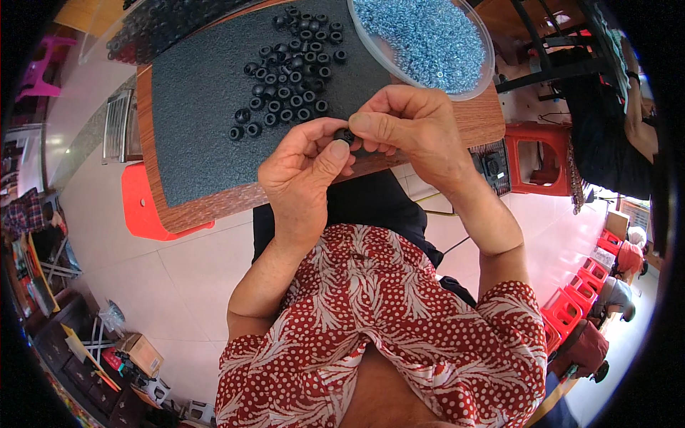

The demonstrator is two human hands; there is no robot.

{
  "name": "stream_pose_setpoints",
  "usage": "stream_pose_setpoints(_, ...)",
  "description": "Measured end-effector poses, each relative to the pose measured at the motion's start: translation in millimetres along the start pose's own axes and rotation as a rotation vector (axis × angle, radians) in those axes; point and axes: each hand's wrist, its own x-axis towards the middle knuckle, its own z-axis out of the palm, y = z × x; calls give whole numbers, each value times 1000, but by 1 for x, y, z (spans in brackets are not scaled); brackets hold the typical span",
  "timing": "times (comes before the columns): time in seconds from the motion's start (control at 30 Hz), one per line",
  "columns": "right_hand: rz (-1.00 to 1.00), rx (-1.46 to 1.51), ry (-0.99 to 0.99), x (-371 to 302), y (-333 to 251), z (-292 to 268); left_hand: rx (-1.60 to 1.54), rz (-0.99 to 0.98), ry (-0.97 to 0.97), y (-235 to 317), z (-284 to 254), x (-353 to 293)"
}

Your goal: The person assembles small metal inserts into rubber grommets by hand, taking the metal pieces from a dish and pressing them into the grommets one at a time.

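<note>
Above the near edge of the table my left hand (303,160) pinches a small black ring-shaped piece (344,135) between thumb and fingers. My right hand (407,128) meets it there, its thumb and forefinger pressed together at the piece's right side; whether they hold something separate is too small to tell. Beyond my hands, many black rings (285,100) with round holes lie loosely spread on a dark textured mat (193,135). Close behind my right hand stands a round clear tub (487,68) filled with tiny blue glassy beads (421,43).
A clear box of dark pieces (164,32) is at the table's far left. The wooden table edge (214,203) runs before me, with a red stool (146,200) at its left and another red stool (535,157) at right. People sit farther right.
</note>
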Motion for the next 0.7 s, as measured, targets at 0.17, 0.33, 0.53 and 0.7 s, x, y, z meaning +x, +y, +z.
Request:
stream_pose_setpoints(0.17, 35, -86, -11, 1, -7, -2, 8, -17, 6, 0, 0, 1)
stream_pose_setpoints(0.33, 32, -104, -19, 2, -6, -5, -22, -103, -7, 1, -3, 3)
stream_pose_setpoints(0.53, 24, -88, -18, 2, -5, -4, -37, -93, -6, 1, -2, 2)
stream_pose_setpoints(0.7, -17, -124, -30, 3, -4, -3, 0, -73, 11, 1, 0, 1)
